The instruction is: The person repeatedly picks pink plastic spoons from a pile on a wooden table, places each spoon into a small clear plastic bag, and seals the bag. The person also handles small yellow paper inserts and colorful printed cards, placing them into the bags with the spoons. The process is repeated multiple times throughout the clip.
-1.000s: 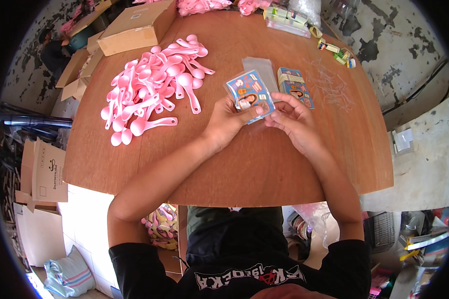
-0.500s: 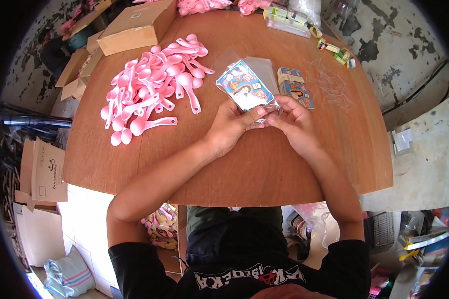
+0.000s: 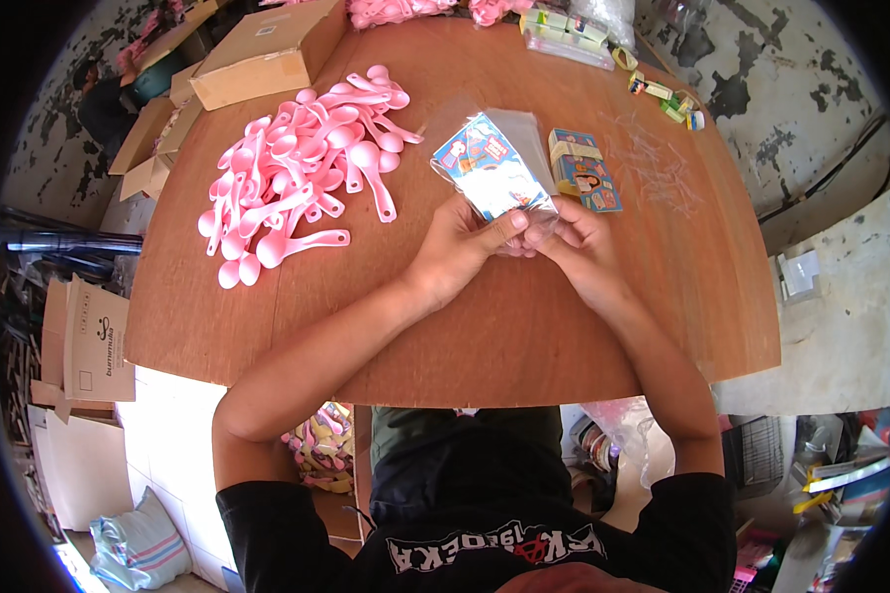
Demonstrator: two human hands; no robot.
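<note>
A blue-and-white printed card (image 3: pixel 477 158) sits inside a clear plastic bag (image 3: pixel 544 210), tilted toward the upper left and shining with glare. My left hand (image 3: pixel 462 244) grips its lower end, thumb on top. Pressed against it, my right hand (image 3: pixel 581 245) pinches the bag's gathered lower edge; some of its fingertips are hidden. Just behind the card lie flat clear bags (image 3: pixel 527 135). A bundle of similar cards (image 3: pixel 591 183), wrapped by a pale band, rests beyond my right hand. Left of my hands spreads a heap of pink plastic spoons (image 3: pixel 292 163).
Thin clear strips (image 3: pixel 658 168) are scattered at the right of the wooden table (image 3: pixel 445 346). A closed cardboard box (image 3: pixel 267 54) stands at the far left edge. Tape rolls (image 3: pixel 667 102) and a clear-lidded pack (image 3: pixel 569 44) lie far right. A person (image 3: pixel 104 104) is beyond the boxes.
My right fingers have curled in closer around the bag's lower edge. The card has tilted slightly and catches more glare. My left hand has hardly moved.
</note>
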